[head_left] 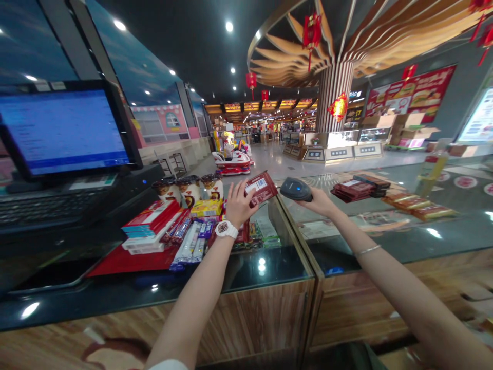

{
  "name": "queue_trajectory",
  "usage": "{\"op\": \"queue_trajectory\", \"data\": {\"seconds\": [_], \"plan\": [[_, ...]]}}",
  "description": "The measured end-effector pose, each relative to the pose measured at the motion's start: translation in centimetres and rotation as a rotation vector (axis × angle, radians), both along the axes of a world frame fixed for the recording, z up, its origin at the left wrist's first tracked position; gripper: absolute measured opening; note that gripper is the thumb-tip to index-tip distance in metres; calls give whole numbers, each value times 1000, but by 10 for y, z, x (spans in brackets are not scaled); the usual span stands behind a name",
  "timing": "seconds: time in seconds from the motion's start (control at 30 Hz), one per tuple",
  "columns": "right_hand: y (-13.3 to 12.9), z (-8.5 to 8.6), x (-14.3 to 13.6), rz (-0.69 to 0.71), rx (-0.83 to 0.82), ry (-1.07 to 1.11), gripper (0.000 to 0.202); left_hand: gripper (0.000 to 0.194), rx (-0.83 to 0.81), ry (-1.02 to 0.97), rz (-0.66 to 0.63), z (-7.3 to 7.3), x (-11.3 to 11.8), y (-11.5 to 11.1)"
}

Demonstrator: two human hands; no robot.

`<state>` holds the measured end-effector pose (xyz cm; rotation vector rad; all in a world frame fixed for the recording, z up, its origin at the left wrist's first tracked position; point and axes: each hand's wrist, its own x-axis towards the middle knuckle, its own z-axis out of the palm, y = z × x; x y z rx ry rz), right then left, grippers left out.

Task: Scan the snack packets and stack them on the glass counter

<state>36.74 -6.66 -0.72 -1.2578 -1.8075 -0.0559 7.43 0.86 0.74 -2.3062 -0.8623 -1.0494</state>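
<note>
My left hand [238,203], a white watch on its wrist, grips a flat brown-red packet [262,188], which looks like a chocolate bar, with its white barcode label facing up. Opposite it, my right hand [322,201] is closed round the handle of a dark barcode scanner [296,189] with a blue light. The scanner's head points left toward the packet, a small gap apart. Below and left of my left hand lie several blue-and-white wrapped bars [190,242]. To the right of the scanner, similar dark red packets [352,190] lie stacked on the glass counter.
At the left stand a monitor [65,131] and a keyboard [42,209]. Red and white boxes [151,221] are piled beside several brown-and-white cups [190,191]. Gold packets [419,204] lie at the right on the glass counter [365,218]. A seam divides the two counters.
</note>
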Motion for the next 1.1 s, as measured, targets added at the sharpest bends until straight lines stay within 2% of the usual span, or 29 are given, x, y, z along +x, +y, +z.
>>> {"op": "queue_trajectory", "data": {"seconds": [0.27,0.73,0.9,1.1], "plan": [[-8,2,-26,22,10,-36,28,43,62,-14,84,-4,-1,4],[-11,5,-27,39,17,20,29,36,5,-30,103,-7,-2,7],[-12,6,-28,32,24,9,32,28,-3,2,177,-5,-1,3],[-11,6,-27,34,22,3,27,38,-41,21,191,-1,-1,-2]]}}
